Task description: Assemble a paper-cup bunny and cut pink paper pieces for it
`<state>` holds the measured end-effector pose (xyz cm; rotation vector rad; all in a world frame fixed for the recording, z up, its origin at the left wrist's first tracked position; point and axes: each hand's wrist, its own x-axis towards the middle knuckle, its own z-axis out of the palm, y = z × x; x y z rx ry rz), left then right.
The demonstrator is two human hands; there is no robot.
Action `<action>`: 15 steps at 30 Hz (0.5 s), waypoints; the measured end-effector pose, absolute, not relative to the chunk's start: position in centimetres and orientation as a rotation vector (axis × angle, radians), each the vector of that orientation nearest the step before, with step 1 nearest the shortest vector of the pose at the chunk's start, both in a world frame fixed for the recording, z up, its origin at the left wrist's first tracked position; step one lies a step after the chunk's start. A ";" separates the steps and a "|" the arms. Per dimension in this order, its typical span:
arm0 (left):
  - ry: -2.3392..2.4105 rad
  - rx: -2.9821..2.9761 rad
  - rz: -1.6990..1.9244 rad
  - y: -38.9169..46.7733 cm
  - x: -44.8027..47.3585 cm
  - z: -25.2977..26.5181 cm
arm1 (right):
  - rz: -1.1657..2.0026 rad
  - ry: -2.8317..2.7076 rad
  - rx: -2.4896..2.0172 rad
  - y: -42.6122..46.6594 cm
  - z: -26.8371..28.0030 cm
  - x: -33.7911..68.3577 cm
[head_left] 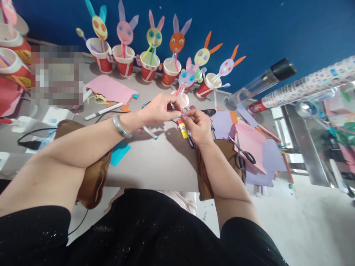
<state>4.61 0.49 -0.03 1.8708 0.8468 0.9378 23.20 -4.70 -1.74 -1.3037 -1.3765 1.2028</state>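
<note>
My left hand (162, 108), with a jade-like bangle on its wrist, meets my right hand (199, 126) above the table. The fingertips of both are pinched together on a small pinkish-purple piece (183, 112), mostly covered by the fingers. Just below them lies a yellow and red glue stick (183, 129), beside purple-handled scissors (191, 142) partly hidden by my right hand. Directly behind my hands stands a paper cup (182, 99) carrying a purple paper rabbit face (187, 78) with pink ears.
Several red and white cups (149, 70) with paper rabbit heads line the blue wall. Black scissors (244, 152) lie on pink paper (251, 142) at right. Left are a white marker (102, 111), pink paper (111, 88) and a blue sheet (120, 153). A cup stack (299, 85) leans right.
</note>
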 end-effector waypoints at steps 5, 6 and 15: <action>0.864 1.863 0.892 0.7 4.6 -0.2 | 1.174 -1.392 -1.285 -4.8 -1.5 23.1; 0.860 1.862 0.894 0.7 4.6 -0.2 | 1.168 -1.394 -1.289 -4.8 -1.5 23.1; 0.867 1.879 0.861 1.0 4.2 0.1 | 1.140 -1.399 -1.288 -4.7 -1.6 23.0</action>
